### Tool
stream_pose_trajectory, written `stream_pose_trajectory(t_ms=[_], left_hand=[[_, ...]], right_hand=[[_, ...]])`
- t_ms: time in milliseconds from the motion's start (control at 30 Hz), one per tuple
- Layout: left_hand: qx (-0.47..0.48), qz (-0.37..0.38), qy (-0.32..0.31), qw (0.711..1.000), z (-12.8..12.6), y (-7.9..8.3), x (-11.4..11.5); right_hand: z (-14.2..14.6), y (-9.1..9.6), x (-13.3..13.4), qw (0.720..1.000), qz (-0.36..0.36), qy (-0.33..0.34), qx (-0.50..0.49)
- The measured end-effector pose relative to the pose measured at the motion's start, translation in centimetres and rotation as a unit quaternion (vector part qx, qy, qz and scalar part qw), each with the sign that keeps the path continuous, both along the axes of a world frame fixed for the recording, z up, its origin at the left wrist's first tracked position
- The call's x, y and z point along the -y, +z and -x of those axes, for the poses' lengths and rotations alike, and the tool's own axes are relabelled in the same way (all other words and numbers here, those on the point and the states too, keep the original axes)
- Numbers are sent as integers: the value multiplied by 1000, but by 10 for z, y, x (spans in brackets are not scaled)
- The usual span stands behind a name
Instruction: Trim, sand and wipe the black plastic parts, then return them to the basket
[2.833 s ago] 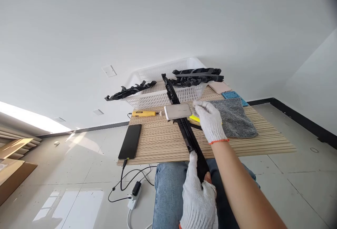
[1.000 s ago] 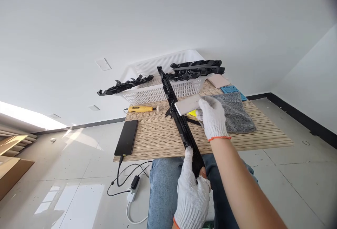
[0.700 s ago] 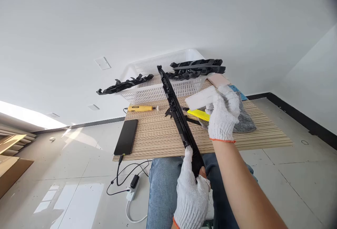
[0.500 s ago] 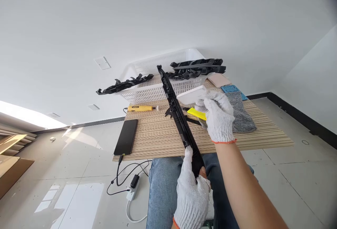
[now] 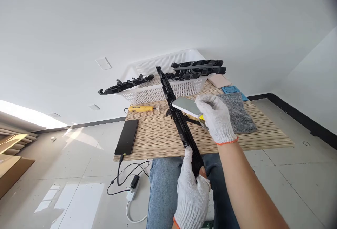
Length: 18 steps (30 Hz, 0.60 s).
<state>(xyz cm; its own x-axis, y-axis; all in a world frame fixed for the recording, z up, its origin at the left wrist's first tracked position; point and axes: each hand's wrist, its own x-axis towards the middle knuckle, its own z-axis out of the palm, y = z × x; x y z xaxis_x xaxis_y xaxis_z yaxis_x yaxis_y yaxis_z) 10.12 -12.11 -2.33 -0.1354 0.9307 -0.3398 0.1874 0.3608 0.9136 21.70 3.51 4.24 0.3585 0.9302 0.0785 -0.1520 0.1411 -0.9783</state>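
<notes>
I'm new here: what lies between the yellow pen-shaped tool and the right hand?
In the head view: tabletop, then a black bar, overlapped by the block the right hand holds.

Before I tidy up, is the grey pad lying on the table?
No, the right hand holds the grey pad by one end.

Long part (image 5: 183, 127): black
Flat pad (image 5: 187, 105): grey-green face, white edge
Gloves (image 5: 218, 120): white, orange-edged
Cloth (image 5: 238, 113): mottled grey
Table (image 5: 155, 134): beige, dark-striped
Basket (image 5: 149, 95): white

The pad (image 5: 186, 105) has flipped grey side up
</notes>
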Motion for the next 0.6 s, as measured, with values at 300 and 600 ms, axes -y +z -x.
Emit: stream_pose_trajectory(t_ms=[300, 600], left_hand=[[-19, -22, -14, 999, -1, 5, 0], [-33, -20, -39, 999, 1, 19, -4]], right_hand=[[-5, -2, -3, 997, 66, 10, 27], [-13, 0, -2, 987, 154, 8, 32]])
